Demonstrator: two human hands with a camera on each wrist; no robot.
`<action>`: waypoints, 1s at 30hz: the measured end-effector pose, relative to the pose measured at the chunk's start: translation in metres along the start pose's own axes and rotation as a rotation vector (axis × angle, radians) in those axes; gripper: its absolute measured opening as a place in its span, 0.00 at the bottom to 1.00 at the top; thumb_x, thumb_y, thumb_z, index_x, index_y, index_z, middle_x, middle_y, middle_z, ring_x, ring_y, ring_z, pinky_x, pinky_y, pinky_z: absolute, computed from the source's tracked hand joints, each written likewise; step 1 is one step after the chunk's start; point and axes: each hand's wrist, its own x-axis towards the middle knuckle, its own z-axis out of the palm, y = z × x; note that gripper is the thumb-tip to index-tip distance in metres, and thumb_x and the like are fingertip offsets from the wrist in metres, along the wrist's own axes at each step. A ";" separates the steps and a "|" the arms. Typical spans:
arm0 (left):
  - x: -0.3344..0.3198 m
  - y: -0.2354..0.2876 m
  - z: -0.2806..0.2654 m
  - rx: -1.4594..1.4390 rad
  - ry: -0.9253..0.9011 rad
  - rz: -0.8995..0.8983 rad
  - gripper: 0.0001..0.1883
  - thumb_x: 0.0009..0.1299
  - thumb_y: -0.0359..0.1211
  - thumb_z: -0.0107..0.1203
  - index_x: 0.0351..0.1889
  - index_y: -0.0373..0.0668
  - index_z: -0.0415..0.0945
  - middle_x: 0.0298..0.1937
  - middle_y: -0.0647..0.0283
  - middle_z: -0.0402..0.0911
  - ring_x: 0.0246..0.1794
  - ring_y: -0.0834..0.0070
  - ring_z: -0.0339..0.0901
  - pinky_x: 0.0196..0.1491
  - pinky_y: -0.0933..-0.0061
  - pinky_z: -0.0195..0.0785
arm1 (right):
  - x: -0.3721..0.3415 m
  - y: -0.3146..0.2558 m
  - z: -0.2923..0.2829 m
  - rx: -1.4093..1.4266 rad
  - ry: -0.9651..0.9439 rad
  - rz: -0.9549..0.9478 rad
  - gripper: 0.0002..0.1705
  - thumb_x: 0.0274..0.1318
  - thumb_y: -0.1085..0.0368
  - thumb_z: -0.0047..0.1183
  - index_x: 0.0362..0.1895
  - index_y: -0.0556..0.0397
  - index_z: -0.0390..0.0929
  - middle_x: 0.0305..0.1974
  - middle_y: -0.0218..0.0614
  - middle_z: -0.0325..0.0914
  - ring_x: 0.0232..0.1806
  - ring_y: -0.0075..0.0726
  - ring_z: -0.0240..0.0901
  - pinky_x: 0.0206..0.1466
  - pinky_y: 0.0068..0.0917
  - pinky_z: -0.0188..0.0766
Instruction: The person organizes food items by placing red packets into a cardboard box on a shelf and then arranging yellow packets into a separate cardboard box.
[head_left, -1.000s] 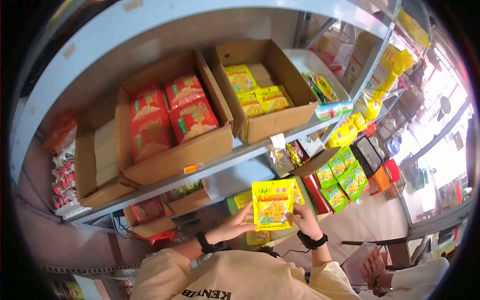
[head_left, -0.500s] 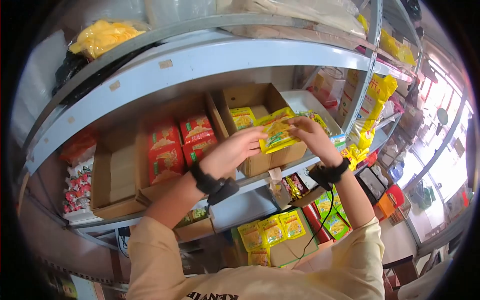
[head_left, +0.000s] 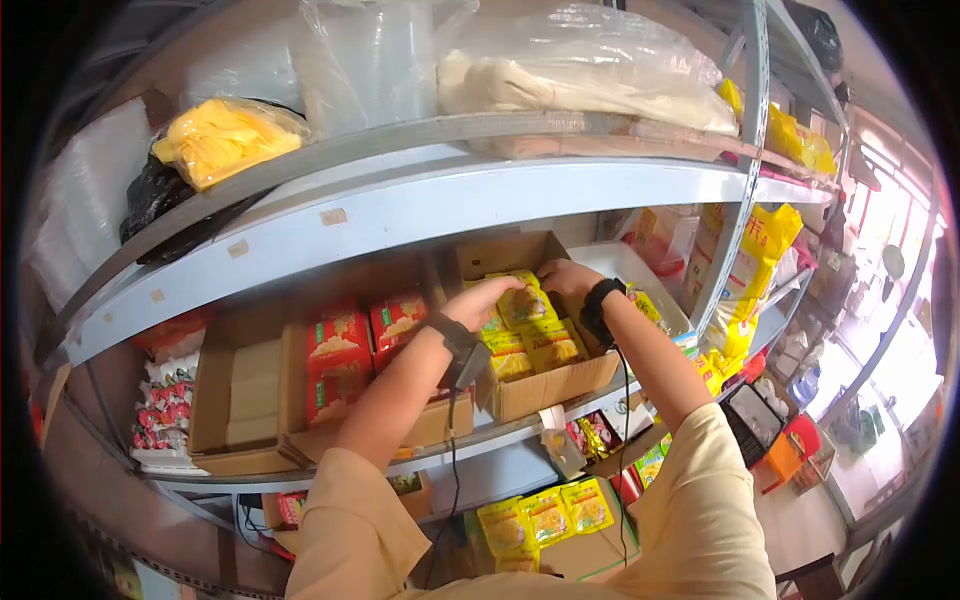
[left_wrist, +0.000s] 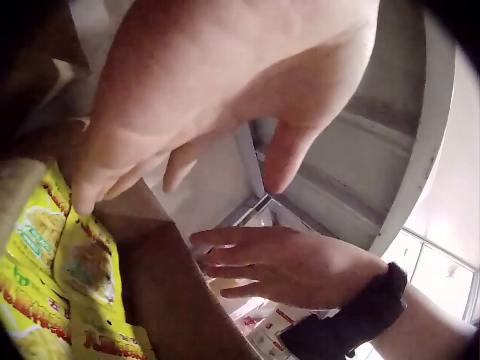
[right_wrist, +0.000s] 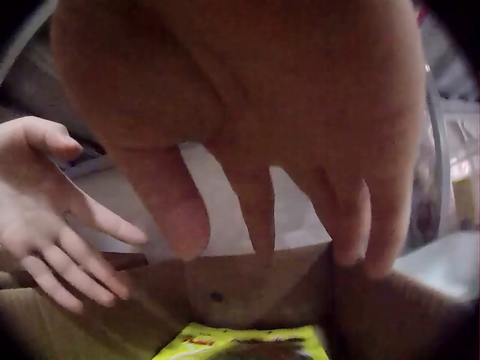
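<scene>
Yellow snack packets (head_left: 553, 345) (left_wrist: 88, 262) lie in a cardboard box (head_left: 560, 390) on the middle shelf, one packet (head_left: 526, 306) on top of others. My left hand (head_left: 490, 300) (left_wrist: 217, 82) is over the box's left side, thumb apart from the fingers and nothing in its grasp. Across from it, my right hand (head_left: 572, 280) (right_wrist: 247, 127) hangs at the back right of the box with loosely extended fingers, also holding nothing. Under it in the right wrist view, part of a yellow packet (right_wrist: 244, 346) shows.
Left of that box, another box holds red packets (head_left: 338, 340); further left stands a box (head_left: 255, 395) showing its bare bottom. A shelf beam (head_left: 420, 195) runs above. Below lie more yellow packets (head_left: 547, 515). A metal post (head_left: 740, 200) stands at right.
Both hands have moved from in front of the shelf into the box area with the yellow packet, which now lies on the others, released. The head view has tilted upward.
</scene>
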 end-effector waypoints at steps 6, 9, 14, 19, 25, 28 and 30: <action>0.035 -0.042 -0.038 -0.047 0.204 -0.037 0.13 0.63 0.36 0.52 0.41 0.39 0.68 0.42 0.60 0.67 0.44 0.75 0.63 0.51 0.76 0.57 | 0.019 -0.047 0.011 0.025 -0.399 0.243 0.22 0.46 0.53 0.43 0.36 0.56 0.79 0.41 0.48 0.77 0.44 0.47 0.73 0.44 0.37 0.67; 0.037 -0.046 -0.054 -0.203 0.098 -0.048 0.20 0.64 0.33 0.49 0.51 0.30 0.62 0.54 0.48 0.62 0.56 0.65 0.59 0.62 0.70 0.50 | 0.025 -0.074 0.009 0.008 -0.447 0.280 0.26 0.43 0.55 0.45 0.47 0.54 0.72 0.49 0.47 0.72 0.51 0.44 0.68 0.52 0.35 0.63; 0.015 -0.030 -0.046 -0.461 0.095 -0.081 0.31 0.65 0.30 0.44 0.61 0.21 0.46 0.67 0.38 0.45 0.70 0.53 0.42 0.70 0.64 0.35 | 0.038 -0.051 0.047 -0.147 -0.737 0.315 0.43 0.39 0.51 0.49 0.65 0.42 0.54 0.60 0.44 0.63 0.60 0.42 0.61 0.60 0.34 0.59; 0.017 -0.033 -0.052 -0.481 0.090 -0.109 0.31 0.65 0.29 0.42 0.61 0.19 0.44 0.67 0.38 0.45 0.69 0.54 0.45 0.69 0.62 0.38 | 0.035 -0.019 0.080 -0.089 -0.781 0.438 0.42 0.41 0.50 0.49 0.65 0.39 0.55 0.60 0.42 0.64 0.59 0.45 0.63 0.58 0.36 0.60; 0.016 -0.037 -0.054 -0.488 0.046 -0.056 0.31 0.65 0.29 0.43 0.61 0.18 0.44 0.67 0.38 0.46 0.69 0.55 0.45 0.69 0.62 0.39 | 0.036 -0.051 0.064 -0.231 -0.661 0.646 0.25 0.48 0.51 0.44 0.49 0.46 0.75 0.53 0.40 0.71 0.55 0.40 0.69 0.54 0.38 0.65; 0.013 -0.035 -0.055 -0.520 0.039 -0.071 0.33 0.65 0.30 0.43 0.61 0.18 0.42 0.67 0.37 0.43 0.70 0.54 0.43 0.70 0.62 0.37 | 0.036 -0.070 0.041 -0.252 -0.488 0.723 0.23 0.55 0.52 0.35 0.54 0.38 0.72 0.56 0.34 0.69 0.58 0.37 0.66 0.59 0.42 0.58; 0.011 -0.032 -0.052 -0.525 0.056 -0.080 0.33 0.65 0.30 0.43 0.62 0.18 0.41 0.67 0.37 0.42 0.70 0.54 0.42 0.70 0.62 0.36 | 0.031 -0.057 0.055 -0.169 -0.429 0.672 0.25 0.56 0.52 0.33 0.57 0.36 0.68 0.60 0.33 0.64 0.61 0.40 0.62 0.61 0.45 0.54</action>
